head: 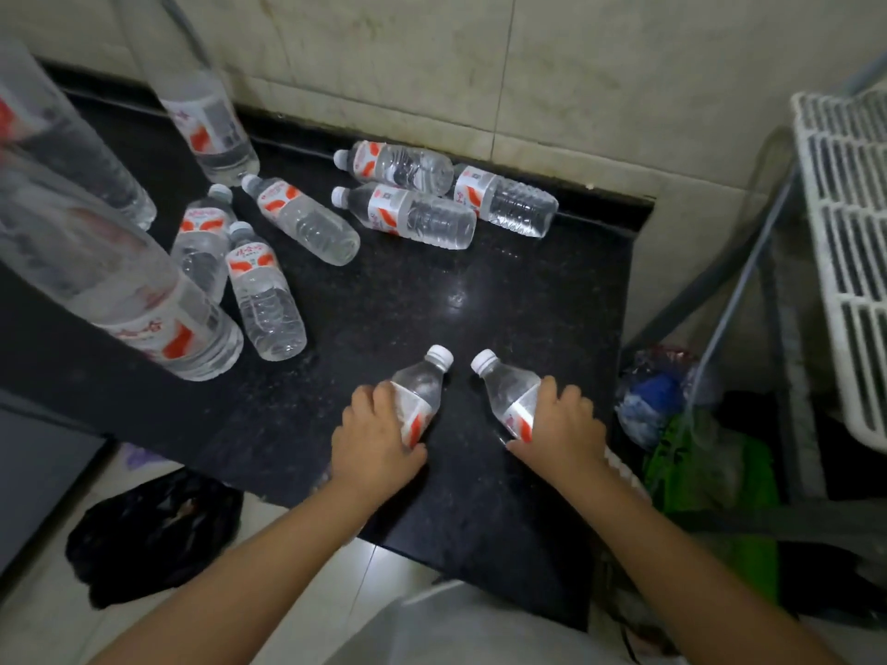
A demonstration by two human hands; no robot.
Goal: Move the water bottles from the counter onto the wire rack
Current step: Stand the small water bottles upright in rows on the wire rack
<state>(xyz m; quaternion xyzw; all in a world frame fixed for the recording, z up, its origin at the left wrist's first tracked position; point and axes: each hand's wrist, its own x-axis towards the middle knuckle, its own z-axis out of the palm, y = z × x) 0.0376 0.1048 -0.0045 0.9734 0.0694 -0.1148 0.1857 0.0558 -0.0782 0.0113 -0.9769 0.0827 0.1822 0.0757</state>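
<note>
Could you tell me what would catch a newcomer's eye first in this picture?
Two hands, left and right, each grip a small bottle at the black counter's near edge. Behind them, six more small bottles lie scattered toward the wall, beside big upright ones on the left. The white wire rack waits at right.

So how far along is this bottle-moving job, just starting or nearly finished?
Early, by the look of it. The part of the wire rack in view holds no bottles. In hand: the left hand and the right hand each grip a small bottle low over the counter. Left: six small bottles lying there and large ones standing at the left.
</note>
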